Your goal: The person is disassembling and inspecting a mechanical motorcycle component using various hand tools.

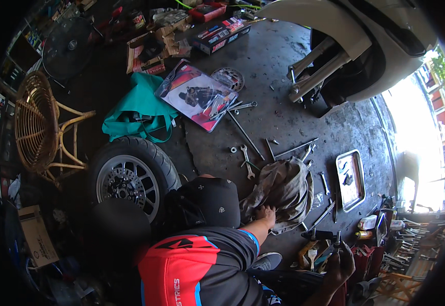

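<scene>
At the lower right, my right hand (340, 261) is raised with its fingers closed around a small upright metal piece (338, 237), bolt-like or socket-like; its exact kind is too small to tell. Just left of its tip is a dark, bar-shaped thing (318, 234); I cannot tell whether the two touch. My left hand does not show. Nearby crouches a co-worker in a black cap (202, 203) and a red and black shirt (181, 260), whose hand (268, 214) rests on a crumpled, stained cloth (283, 188) on the floor.
A motorcycle wheel (130, 178) stands left of the co-worker, near a green bag (141, 109) and a rattan chair (36, 122). Spanners (247, 162) and a metal tray (351, 204) lie on the floor. The scooter's front end (334, 46) overhangs at upper right. Many tools (411, 245) hang or lie at right.
</scene>
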`<state>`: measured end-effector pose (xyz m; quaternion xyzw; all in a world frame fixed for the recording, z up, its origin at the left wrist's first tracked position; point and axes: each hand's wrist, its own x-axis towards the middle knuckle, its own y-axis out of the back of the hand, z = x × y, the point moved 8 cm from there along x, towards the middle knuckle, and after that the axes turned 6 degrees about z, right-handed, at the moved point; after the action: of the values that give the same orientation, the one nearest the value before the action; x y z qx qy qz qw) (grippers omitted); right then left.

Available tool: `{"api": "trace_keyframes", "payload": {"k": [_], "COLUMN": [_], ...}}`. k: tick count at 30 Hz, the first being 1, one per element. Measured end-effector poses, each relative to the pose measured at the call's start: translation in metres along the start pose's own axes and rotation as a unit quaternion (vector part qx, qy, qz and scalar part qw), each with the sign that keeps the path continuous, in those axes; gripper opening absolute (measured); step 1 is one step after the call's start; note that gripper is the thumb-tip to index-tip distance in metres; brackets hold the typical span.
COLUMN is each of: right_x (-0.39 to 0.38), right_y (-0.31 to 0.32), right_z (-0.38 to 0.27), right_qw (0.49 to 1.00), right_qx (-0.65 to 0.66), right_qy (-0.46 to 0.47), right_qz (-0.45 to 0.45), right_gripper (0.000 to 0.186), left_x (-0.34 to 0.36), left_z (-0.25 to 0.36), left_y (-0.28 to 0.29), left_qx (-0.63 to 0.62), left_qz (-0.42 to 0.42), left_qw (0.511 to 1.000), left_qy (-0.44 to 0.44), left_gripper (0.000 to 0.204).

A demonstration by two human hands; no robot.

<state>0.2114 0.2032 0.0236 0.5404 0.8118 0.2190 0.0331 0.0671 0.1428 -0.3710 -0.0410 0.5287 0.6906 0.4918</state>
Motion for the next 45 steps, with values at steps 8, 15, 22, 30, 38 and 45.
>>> {"api": "trace_keyframes", "payload": {"k": [8,15,22,30,38,45], "right_x": [-0.01,0.012,-0.003,-0.019,-0.007,0.032], "right_y": [-0.005,-0.006,0.009,0.018,0.03,0.041], "right_z": [-0.02,-0.041,-0.052,-0.052,-0.038,-0.013], "right_qw": [1.0,0.993,0.994,0.995,0.997,0.998], "right_qx": [0.0,-0.113,-0.064,-0.014,-0.026,-0.049], "right_qy": [-0.019,0.01,0.08,0.097,0.07,0.046], "right_qz": [0.017,-0.039,-0.038,-0.017,0.004,0.001], "right_gripper": [0.033,0.03,0.033,0.031,0.029,0.043], "left_x": [-0.012,0.032,0.064,0.048,0.018,0.022], "left_z": [0.001,0.001,-0.017,-0.006,0.009,0.018], "left_y": [0.008,-0.017,-0.055,-0.046,-0.011,-0.02], "left_qx": [0.026,0.106,0.16,0.132,0.15,0.165], "left_qz": [-0.057,-0.052,-0.054,-0.07,0.054,-0.127], "left_qw": [0.998,0.993,0.981,0.982,0.978,0.972], "left_qy": [-0.006,-0.024,-0.099,-0.117,-0.134,-0.105], "left_gripper": [0.065,0.042,0.088,0.082,0.073,0.069]}}
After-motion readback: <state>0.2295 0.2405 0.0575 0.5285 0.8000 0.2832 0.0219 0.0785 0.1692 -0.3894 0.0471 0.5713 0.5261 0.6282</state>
